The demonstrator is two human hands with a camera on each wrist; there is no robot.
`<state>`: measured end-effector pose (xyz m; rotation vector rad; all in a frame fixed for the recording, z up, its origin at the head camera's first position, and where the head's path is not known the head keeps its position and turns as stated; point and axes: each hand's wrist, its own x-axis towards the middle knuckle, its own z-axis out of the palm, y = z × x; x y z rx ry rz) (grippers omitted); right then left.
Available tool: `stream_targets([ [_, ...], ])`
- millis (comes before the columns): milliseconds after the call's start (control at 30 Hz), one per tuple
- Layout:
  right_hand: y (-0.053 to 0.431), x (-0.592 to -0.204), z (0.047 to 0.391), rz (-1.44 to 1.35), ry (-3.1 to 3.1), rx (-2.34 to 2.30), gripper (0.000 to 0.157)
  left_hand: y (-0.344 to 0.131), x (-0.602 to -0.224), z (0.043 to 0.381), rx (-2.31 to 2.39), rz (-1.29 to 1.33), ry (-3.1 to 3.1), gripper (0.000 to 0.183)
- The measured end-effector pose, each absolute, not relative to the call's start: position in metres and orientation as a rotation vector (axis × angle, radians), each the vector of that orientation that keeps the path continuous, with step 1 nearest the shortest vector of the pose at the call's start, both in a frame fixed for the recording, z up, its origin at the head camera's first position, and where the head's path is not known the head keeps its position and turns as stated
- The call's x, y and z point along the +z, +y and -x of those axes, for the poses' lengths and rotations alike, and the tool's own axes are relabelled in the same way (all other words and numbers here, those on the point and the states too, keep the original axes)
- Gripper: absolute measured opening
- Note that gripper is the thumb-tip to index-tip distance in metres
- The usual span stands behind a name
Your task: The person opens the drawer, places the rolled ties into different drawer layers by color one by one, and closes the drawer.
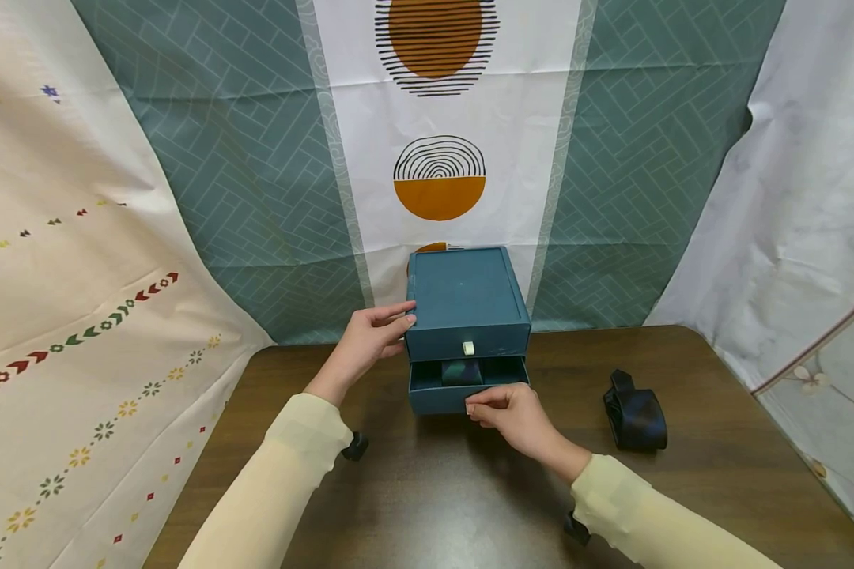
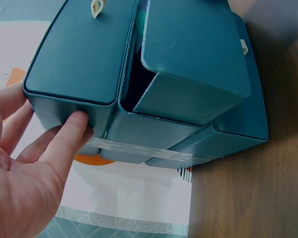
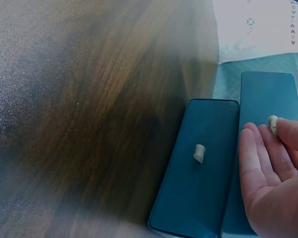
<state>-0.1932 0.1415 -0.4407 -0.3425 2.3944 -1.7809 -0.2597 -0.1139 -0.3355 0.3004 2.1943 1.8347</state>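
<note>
A dark teal drawer cabinet (image 1: 462, 288) stands at the back of the table, its middle drawer (image 1: 437, 401) pulled partway out. Inside that drawer lies a dark rolled band (image 1: 462, 371) with green and blue patches. My right hand (image 1: 512, 415) is at the drawer's front; in the right wrist view it pinches the small cream pull tab (image 3: 272, 124) between thumb and fingers. My left hand (image 1: 370, 336) rests against the cabinet's upper left side, its fingertips (image 2: 78, 118) touching the side wall near the top drawer.
A dark blue and black rolled band (image 1: 636, 415) lies on the brown table (image 1: 427, 490) at the right. Below the pulled-out drawer is a bottom drawer (image 3: 198, 183) with its own cream tab. Patterned cloth (image 1: 256, 197) hangs behind and at both sides.
</note>
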Motion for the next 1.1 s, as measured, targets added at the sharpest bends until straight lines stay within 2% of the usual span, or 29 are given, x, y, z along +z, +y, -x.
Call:
stream_targets([
  [733, 0.142, -0.439, 0.2, 0.338, 2.377, -1.772, 0.018, -0.113, -0.333, 0.257, 1.833, -0.304, 2.194, 0.046],
  [967, 0.14, -0.417, 0.191, 0.352, 2.36, -1.762, 0.021, -0.115, -0.349, 0.268, 1.841, -0.314, 2.234, 0.043],
  [1100, 0.139, -0.408, 0.189, 0.365, 2.357, -1.762, 0.022, -0.114, -0.342, 0.262, 1.832, -0.316, 2.228, 0.044],
])
